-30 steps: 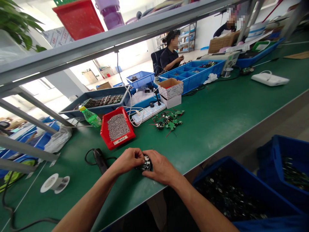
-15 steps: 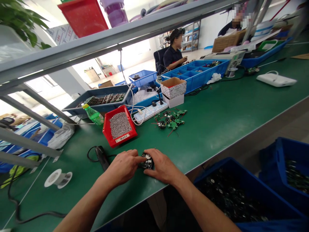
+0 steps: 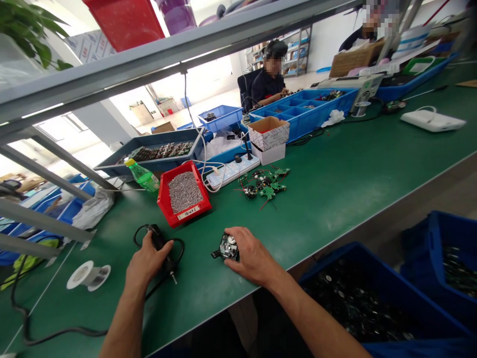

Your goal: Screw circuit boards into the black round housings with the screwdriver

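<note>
My left hand [image 3: 147, 261] is closed around a black electric screwdriver [image 3: 170, 266], thumb across its body. The tool's metal bit points down toward the table's front edge, and its black cord loops beside it. My right hand [image 3: 253, 256] grips a small dark electronic assembly [image 3: 228, 246] by its right side, fingers and thumb around it. Its upper face shows silver parts and a round metal piece, and a black tab sticks out at its left. The palm side of my right hand is hidden.
Behind my hands stand a red bin [image 3: 204, 206] of small metal screws, a power strip [image 3: 233, 171] and green circuit boards [image 3: 266, 186] with wires. A solder spool [image 3: 84, 275] lies left. Blue crates [image 3: 357, 248] stand below the edge at right. A co-worker [image 3: 270, 79] sits opposite.
My left hand has moved left, away from the electronic assembly, and taken hold of the electric screwdriver. My right hand keeps its grip on the assembly. The co-worker's head has turned downward.
</note>
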Demonstrator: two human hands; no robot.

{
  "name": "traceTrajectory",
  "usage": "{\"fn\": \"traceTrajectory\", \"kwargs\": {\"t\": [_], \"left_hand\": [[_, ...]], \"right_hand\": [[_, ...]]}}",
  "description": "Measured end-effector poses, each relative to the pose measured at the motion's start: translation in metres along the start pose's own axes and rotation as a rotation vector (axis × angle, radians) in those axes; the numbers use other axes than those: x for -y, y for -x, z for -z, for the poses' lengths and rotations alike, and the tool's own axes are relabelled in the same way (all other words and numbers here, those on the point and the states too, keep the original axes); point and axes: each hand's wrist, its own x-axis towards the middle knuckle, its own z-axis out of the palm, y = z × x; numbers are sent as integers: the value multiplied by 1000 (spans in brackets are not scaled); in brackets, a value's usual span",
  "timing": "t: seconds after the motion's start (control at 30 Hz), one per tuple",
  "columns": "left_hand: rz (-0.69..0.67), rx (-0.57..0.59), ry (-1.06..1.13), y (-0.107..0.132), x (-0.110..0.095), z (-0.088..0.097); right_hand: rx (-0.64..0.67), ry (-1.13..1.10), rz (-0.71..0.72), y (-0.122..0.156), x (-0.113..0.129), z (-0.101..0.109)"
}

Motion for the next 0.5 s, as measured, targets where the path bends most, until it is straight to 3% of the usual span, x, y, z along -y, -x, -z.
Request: {"fn": "traceTrajectory", "kwargs": {"t": [0.13, 0.23, 0.37, 0.5], "left_hand": [[62, -39, 476, 4, 3, -10], [14, -1, 921, 12, -10, -7], [-221, 67, 1544, 27, -56, 8], [-524, 165, 1575, 43, -109, 15]], "right_hand": [[-5, -9, -25, -1, 1, 1], [2, -3, -23, -1, 2, 2], [19, 16, -39, -2, 3, 2], [18, 12, -43, -3, 2, 1]]}}
